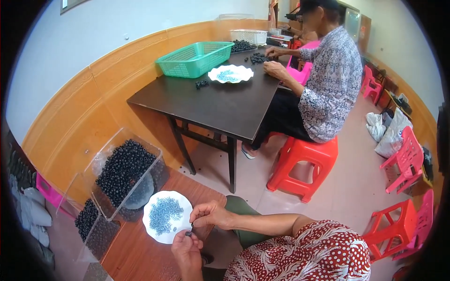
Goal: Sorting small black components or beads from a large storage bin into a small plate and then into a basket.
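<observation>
My left hand (186, 252) pinches a small black ring-like part (188, 233) between thumb and fingertips, just off the near edge of a scalloped white plate (185, 206). Over the plate's right rim, my right hand (214, 215) is closed in a pinch, fingertips pointing left; what it grips is too small to name. Many tiny clear-blue pieces (164, 214) are spread on the plate. Beyond it, a clear plastic bin (140, 191) holds a heap of black ring-shaped parts (124, 169). A second clear bin (101, 239) on the left has more of them.
Ahead stands a dark table (206, 105) with a green basket (192, 65), another white plate (250, 73) and black parts. A co-worker (328, 89) sits there on a red stool (304, 164), handling black parts. My plate rests on a brown wooden surface (140, 255). Red chairs (405, 157) line the right.
</observation>
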Available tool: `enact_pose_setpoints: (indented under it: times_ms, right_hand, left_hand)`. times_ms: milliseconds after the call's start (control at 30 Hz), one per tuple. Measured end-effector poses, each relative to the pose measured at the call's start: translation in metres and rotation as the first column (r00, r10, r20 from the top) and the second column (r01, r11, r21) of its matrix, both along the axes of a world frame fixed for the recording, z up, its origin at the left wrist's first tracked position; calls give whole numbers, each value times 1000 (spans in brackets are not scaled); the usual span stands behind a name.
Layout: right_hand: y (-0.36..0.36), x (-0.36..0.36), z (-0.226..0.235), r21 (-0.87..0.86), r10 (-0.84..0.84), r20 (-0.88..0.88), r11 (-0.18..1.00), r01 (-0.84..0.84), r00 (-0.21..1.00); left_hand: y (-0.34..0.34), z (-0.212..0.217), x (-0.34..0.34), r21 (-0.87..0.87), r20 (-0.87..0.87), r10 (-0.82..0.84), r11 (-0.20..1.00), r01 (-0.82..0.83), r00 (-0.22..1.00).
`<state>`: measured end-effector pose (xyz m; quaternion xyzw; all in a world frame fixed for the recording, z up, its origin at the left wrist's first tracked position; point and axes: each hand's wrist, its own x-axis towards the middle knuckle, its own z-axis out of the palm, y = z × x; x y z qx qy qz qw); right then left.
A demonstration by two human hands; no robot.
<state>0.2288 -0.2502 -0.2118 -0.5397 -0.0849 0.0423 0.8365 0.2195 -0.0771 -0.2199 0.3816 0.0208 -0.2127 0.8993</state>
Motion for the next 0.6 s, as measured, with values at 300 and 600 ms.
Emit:
enact_pose_setpoints:
  times_ms: [300,600]
  right_hand:
    - [9,-13,7,31,27,-111,999,-24,993]
    - [-1,-15,24,-29,-100,-113,995,97,989]
  left_hand:
    - [3,-3,-5,-38,-24,0,999,-1,1000]
    - [-13,11,-1,12,-108,-1,1000,2,994]
